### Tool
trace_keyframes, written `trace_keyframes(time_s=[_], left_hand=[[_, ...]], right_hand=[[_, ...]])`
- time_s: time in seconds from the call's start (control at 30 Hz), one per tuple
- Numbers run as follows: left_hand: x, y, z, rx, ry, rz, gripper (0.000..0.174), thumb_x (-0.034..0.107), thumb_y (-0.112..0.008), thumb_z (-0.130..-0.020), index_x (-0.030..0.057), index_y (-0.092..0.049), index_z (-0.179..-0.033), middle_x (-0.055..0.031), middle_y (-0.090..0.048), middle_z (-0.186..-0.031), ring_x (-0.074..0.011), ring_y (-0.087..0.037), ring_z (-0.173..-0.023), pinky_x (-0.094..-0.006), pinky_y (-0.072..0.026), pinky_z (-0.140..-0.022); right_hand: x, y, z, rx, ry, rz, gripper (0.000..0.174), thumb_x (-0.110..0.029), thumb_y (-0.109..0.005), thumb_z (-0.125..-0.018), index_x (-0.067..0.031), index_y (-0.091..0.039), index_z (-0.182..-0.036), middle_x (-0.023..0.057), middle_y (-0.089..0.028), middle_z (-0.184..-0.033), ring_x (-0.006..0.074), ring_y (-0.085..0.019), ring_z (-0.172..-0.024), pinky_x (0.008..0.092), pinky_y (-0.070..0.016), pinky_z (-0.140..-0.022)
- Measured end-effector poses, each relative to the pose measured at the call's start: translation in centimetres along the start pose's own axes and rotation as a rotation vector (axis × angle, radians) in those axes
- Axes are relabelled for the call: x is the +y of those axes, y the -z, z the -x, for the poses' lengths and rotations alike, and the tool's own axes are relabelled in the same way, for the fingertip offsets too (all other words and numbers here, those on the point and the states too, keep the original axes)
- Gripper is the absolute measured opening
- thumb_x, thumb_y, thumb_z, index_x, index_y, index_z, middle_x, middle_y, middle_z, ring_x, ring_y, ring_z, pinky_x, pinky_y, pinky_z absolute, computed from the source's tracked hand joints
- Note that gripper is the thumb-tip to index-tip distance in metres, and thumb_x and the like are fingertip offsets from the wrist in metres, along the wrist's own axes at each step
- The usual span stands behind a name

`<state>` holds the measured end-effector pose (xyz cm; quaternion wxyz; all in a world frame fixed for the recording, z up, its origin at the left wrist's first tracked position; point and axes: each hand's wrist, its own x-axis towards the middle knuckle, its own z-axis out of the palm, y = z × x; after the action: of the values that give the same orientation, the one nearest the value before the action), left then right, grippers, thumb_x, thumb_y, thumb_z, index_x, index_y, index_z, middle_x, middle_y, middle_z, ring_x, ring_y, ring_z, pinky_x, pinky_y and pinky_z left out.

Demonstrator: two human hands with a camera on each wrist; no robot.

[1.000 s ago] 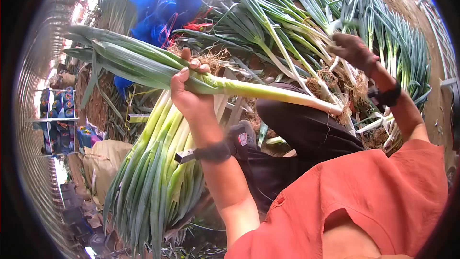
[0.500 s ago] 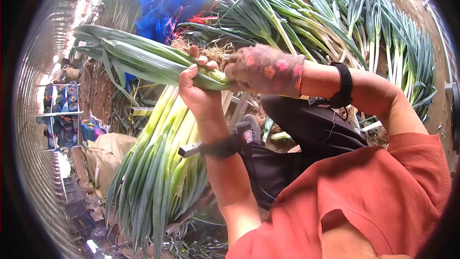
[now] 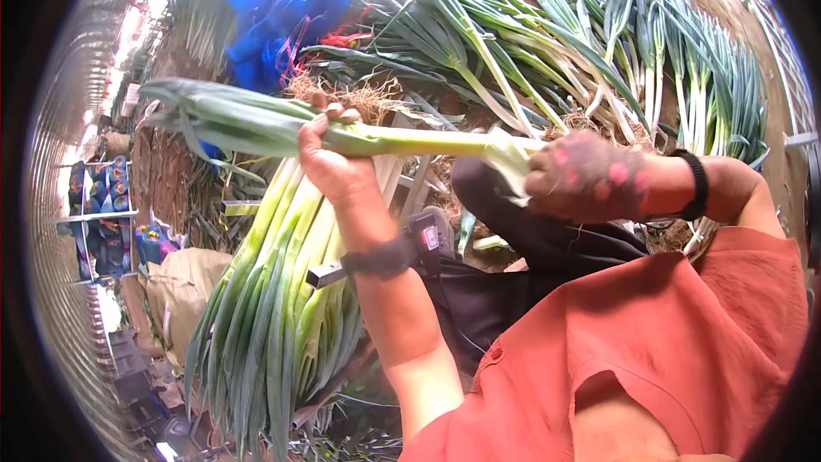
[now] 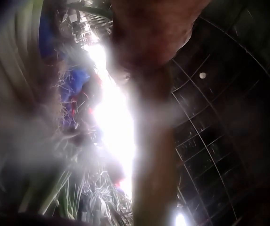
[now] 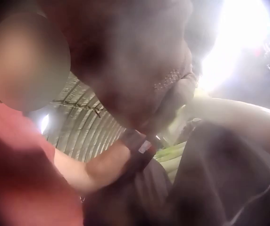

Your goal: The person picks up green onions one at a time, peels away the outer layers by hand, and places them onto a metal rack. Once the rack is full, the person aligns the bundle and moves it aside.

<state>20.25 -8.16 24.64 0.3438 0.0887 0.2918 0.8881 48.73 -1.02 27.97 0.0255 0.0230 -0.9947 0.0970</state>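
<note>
In the head view my bare left hand [image 3: 338,167] grips a long leek [image 3: 419,141] where its green leaves meet the pale stem. The leaves extend to the left and the stem lies nearly level. My right hand [image 3: 590,175], in a dirty patterned glove, pinches a pale, loosened outer layer [image 3: 509,158] stripped back along the stem; the root end is hidden behind this hand. Under the left forearm lies a pile of leeks [image 3: 282,291], green tops toward me. The glove [image 5: 135,61] fills the upper right wrist view, blurred.
More leeks [image 3: 547,43] with roots cover the ground ahead and to the right. Blue netting [image 3: 278,26] with red strings lies at the far left. My bent knee [image 3: 496,201] is under the held stem. A tan sack [image 3: 197,291] sits left of the pile.
The right hand came from the right pile to the leek beside the left hand, then drew back right along the stem, peeling a pale layer. The left hand kept its grip.
</note>
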Motion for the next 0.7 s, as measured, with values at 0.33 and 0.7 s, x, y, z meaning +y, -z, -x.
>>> trace_keyframes(time_s=[0.33,0.7], left_hand=[[3.2,0.1,0.4,-0.15,-0.078,0.06,0.044,-0.001,-0.055,-0.07,0.0036,-0.045,-0.112,-0.0112,-0.056,-0.106,-0.0185,-0.054,-0.079,-0.032,-0.0472,-0.069],[2.9,-1.4,2.4,-0.387,-0.092,0.046,0.051,0.0,-0.06,-0.072,0.0105,-0.047,-0.12,-0.0087,-0.054,-0.116,-0.0182,-0.054,-0.089,-0.0319,-0.0472,-0.079]], right_hand=[[8.4,-7.9,19.7,-0.876,-0.714,0.319,0.01,-0.013,-0.06,-0.071,-0.0097,-0.068,-0.075,0.0109,-0.066,-0.072,0.0283,-0.066,-0.071,0.0375,-0.052,-0.058],[7.8,-4.2,4.8,0.694,-0.591,-0.307,0.023,-0.027,-0.056,-0.089,-0.0113,-0.061,-0.105,0.0162,-0.064,-0.086,0.0308,-0.064,-0.079,0.0371,-0.0511,-0.068]])
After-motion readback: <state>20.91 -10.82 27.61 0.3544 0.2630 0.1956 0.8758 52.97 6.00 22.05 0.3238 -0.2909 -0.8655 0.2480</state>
